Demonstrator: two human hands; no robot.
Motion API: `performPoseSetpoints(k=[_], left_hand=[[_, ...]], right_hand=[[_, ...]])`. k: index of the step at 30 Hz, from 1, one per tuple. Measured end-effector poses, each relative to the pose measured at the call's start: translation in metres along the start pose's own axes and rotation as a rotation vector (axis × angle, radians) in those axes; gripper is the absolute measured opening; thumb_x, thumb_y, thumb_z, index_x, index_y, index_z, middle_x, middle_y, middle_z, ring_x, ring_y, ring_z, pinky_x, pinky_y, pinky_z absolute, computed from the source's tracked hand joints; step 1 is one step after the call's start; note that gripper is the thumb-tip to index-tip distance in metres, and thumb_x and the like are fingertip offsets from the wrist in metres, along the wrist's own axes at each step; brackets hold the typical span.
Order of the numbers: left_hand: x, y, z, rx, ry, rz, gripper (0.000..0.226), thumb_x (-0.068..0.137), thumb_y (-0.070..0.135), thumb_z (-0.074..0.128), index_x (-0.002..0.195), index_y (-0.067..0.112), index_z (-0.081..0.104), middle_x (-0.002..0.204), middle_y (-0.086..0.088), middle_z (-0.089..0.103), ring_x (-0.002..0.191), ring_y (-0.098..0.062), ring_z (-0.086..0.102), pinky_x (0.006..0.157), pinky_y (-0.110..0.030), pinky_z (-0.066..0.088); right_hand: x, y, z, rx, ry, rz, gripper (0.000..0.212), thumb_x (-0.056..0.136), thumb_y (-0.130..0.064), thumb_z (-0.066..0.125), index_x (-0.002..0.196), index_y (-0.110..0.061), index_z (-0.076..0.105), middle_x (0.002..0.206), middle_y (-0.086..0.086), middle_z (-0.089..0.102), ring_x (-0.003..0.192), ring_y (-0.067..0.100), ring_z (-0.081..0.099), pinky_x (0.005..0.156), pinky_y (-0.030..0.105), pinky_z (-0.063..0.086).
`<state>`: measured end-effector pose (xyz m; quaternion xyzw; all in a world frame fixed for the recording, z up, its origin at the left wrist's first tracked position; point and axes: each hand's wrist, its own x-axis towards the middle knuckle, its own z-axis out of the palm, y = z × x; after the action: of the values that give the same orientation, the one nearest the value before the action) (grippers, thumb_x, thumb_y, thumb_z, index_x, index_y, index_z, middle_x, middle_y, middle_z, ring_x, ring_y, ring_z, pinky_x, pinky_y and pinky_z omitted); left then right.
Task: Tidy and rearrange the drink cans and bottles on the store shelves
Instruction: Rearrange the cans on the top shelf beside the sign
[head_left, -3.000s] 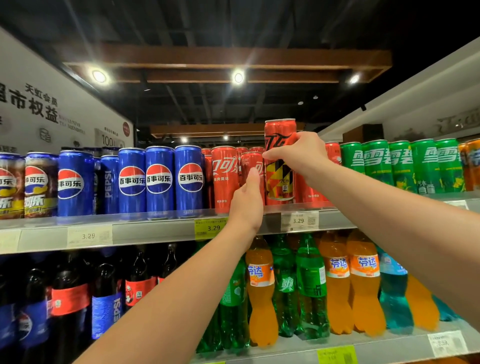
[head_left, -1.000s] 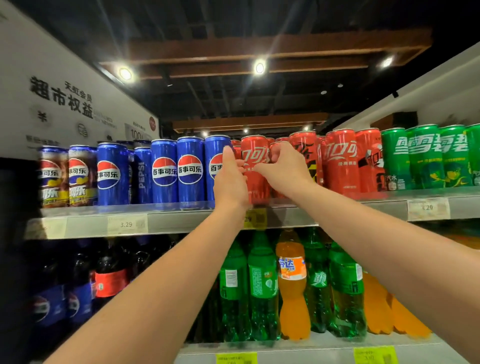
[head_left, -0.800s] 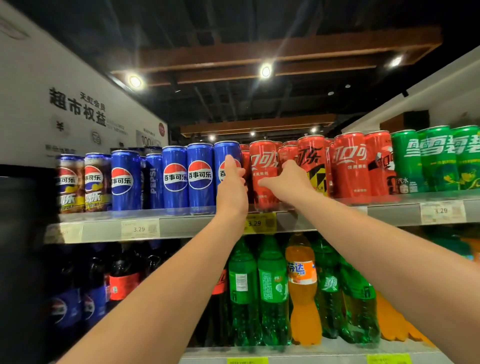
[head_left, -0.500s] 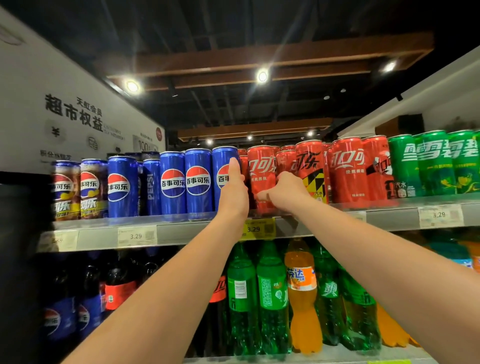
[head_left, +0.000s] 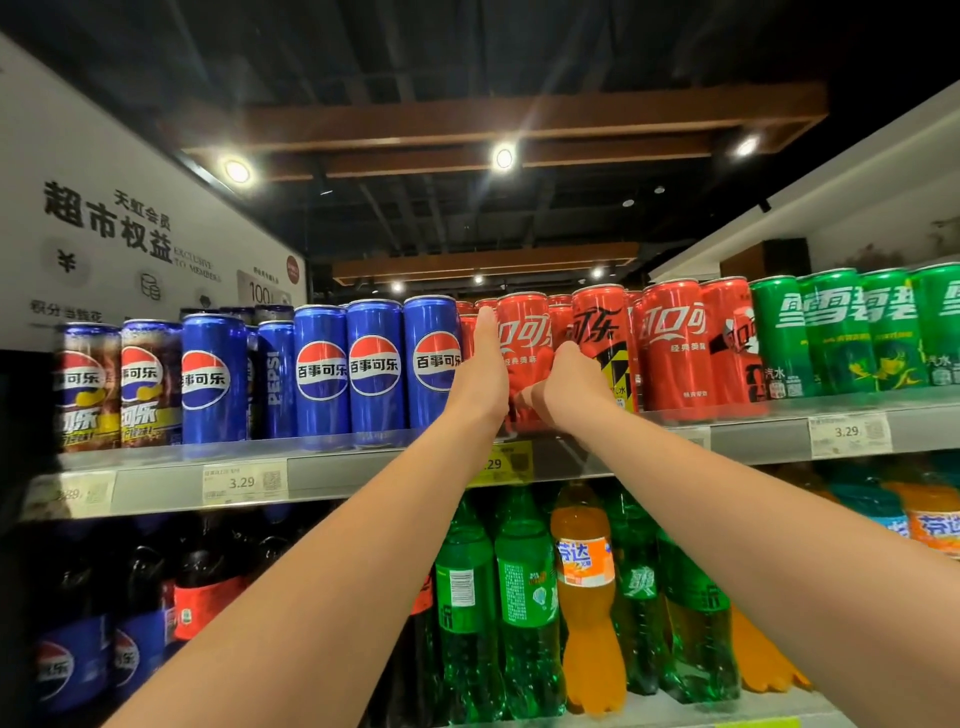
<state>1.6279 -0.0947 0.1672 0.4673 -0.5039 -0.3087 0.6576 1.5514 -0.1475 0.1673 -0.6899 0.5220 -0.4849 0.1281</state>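
Head view: the left hand (head_left: 480, 379) presses straight fingers on the left side of the red cola can (head_left: 524, 338) at the near edge of the upper shelf (head_left: 363, 467), just right of the blue cans (head_left: 434, 364); the right hand (head_left: 569, 387) curls round its lower right side; likely squaring it into the row; next, a gentle release.

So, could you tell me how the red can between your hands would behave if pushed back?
The red can is tall and slim, so a high push would probably tip it. Its glossy wall looks slippery, so bracing it with left hand and right hand seems wise. Upright, it should not roll.
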Motion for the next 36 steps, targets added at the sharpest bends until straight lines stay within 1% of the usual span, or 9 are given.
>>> performPoseSetpoints(k=[7, 11, 13, 15, 17, 20, 23, 30, 36], left_hand=[[0.000, -0.003, 0.001, -0.039, -0.016, 0.005, 0.075, 0.089, 0.069, 0.028, 0.133, 0.010, 0.045, 0.130, -0.012, 0.056, 0.098, -0.018, 0.053, 0.085, -0.033, 0.044], [-0.006, 0.000, -0.003, -0.022, -0.016, 0.014, 0.072, 0.091, 0.066, 0.027, 0.133, 0.010, 0.045, 0.127, -0.010, 0.058, 0.086, -0.013, 0.052, 0.077, -0.029, 0.044], [-0.011, 0.000, -0.007, -0.002, 0.011, 0.032, 0.069, 0.093, 0.063, 0.028, 0.134, 0.011, 0.045, 0.112, -0.006, 0.061, 0.081, -0.010, 0.052, 0.076, -0.027, 0.044], [-0.020, -0.001, -0.014, 0.018, 0.056, 0.045, 0.065, 0.093, 0.062, 0.031, 0.133, 0.013, 0.046, 0.100, -0.002, 0.059, 0.083, -0.011, 0.054, 0.082, -0.029, 0.046], [-0.028, 0.000, -0.025, 0.040, 0.117, 0.050, 0.066, 0.091, 0.064, 0.033, 0.131, 0.014, 0.048, 0.107, -0.003, 0.058, 0.098, -0.018, 0.055, 0.097, -0.038, 0.045], [-0.041, 0.002, -0.044, 0.068, 0.203, 0.046, 0.054, 0.089, 0.063, 0.036, 0.104, 0.015, 0.056, 0.090, 0.002, 0.058, 0.101, -0.022, 0.056, 0.102, -0.047, 0.043], [-0.052, 0.005, -0.062, 0.095, 0.264, 0.054, 0.047, 0.091, 0.060, 0.035, 0.076, 0.020, 0.053, 0.080, 0.002, 0.056, 0.098, -0.025, 0.058, 0.101, -0.049, 0.043], [-0.062, 0.003, -0.114, 0.112, 0.365, 0.060, 0.049, 0.089, 0.063, 0.035, 0.076, 0.021, 0.057, 0.098, -0.007, 0.068, 0.099, -0.027, 0.063, 0.098, -0.048, 0.046], [-0.047, 0.005, -0.183, 0.119, 0.434, 0.104, 0.050, 0.091, 0.062, 0.032, 0.085, 0.021, 0.060, 0.100, -0.005, 0.069, 0.099, -0.024, 0.064, 0.098, -0.047, 0.046]], right_hand=[[-0.002, 0.001, -0.003, -0.044, -0.017, 0.006, 0.056, 0.086, -0.027, 0.069, 0.130, -0.008, 0.040, 0.125, 0.012, 0.055, 0.111, 0.030, 0.058, 0.083, 0.036, 0.049], [-0.008, -0.001, -0.009, -0.024, -0.029, -0.010, 0.054, 0.085, -0.027, 0.068, 0.128, -0.008, 0.042, 0.122, 0.011, 0.056, 0.107, 0.029, 0.059, 0.077, 0.035, 0.047], [-0.015, -0.001, -0.013, -0.012, 0.007, -0.056, 0.054, 0.086, -0.028, 0.067, 0.129, -0.009, 0.042, 0.122, 0.011, 0.056, 0.107, 0.029, 0.058, 0.076, 0.034, 0.047], [-0.022, -0.004, -0.015, 0.001, 0.070, -0.115, 0.053, 0.086, -0.027, 0.066, 0.130, -0.009, 0.042, 0.124, 0.010, 0.055, 0.108, 0.029, 0.057, 0.080, 0.036, 0.049], [-0.031, -0.011, -0.017, 0.032, 0.128, -0.174, 0.047, 0.086, -0.025, 0.064, 0.126, -0.008, 0.046, 0.122, 0.009, 0.055, 0.106, 0.027, 0.056, 0.083, 0.037, 0.048], [-0.046, -0.024, -0.014, 0.103, 0.104, -0.244, 0.032, 0.087, -0.023, 0.061, 0.115, -0.009, 0.054, 0.109, 0.005, 0.055, 0.092, 0.020, 0.049, 0.078, 0.032, 0.043], [-0.061, -0.038, 0.000, 0.171, 0.035, -0.291, 0.027, 0.085, -0.022, 0.061, 0.110, -0.012, 0.058, 0.109, 0.006, 0.062, 0.089, 0.019, 0.051, 0.073, 0.026, 0.038], [-0.090, -0.082, 0.043, 0.251, -0.109, -0.383, 0.023, 0.084, -0.017, 0.062, 0.106, -0.012, 0.061, 0.100, 0.002, 0.059, 0.090, 0.018, 0.051, 0.075, 0.026, 0.037], [-0.096, -0.133, 0.092, 0.281, -0.156, -0.383, 0.017, 0.084, -0.018, 0.062, 0.101, -0.013, 0.061, 0.095, 0.000, 0.058, 0.089, 0.019, 0.053, 0.075, 0.028, 0.040]])
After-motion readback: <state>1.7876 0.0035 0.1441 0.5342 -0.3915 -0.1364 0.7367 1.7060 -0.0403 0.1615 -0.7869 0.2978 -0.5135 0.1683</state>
